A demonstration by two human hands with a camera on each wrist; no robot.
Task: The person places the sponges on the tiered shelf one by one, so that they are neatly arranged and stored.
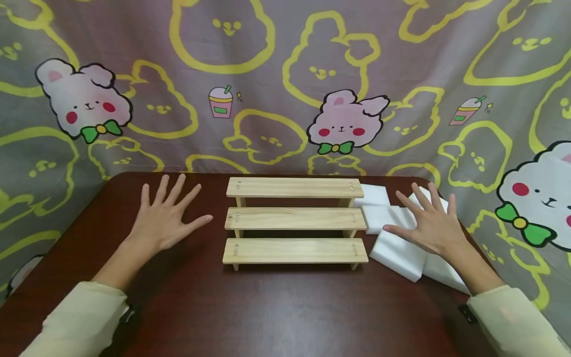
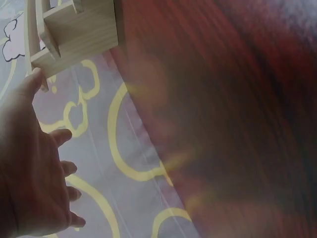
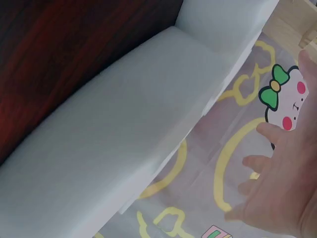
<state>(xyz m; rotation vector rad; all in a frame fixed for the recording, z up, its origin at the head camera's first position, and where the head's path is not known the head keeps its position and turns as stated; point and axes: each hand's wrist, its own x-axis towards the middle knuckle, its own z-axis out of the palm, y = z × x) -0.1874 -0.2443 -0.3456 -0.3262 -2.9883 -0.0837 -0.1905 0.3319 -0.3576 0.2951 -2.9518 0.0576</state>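
In the head view a three-tier wooden step rack (image 1: 294,252) stands at the middle of the dark table. To its left my left hand (image 1: 162,218) hovers with fingers straight and spread, holding nothing. My right hand (image 1: 430,220) is spread the same way on the other side, above several white foam blocks (image 1: 399,254), and it holds nothing. The left wrist view shows the left hand (image 2: 34,163) with the rack's side (image 2: 84,34) beyond the thumb. In the right wrist view a foam block (image 3: 114,114) lies beside the right hand (image 3: 282,183).
The dark reddish-brown table (image 1: 285,312) has rounded far corners. Behind it and along its sides hangs a grey curtain (image 1: 267,44) with yellow outlines and cartoon rabbits. The foam blocks lie overlapping along the table's right side, close against the rack.
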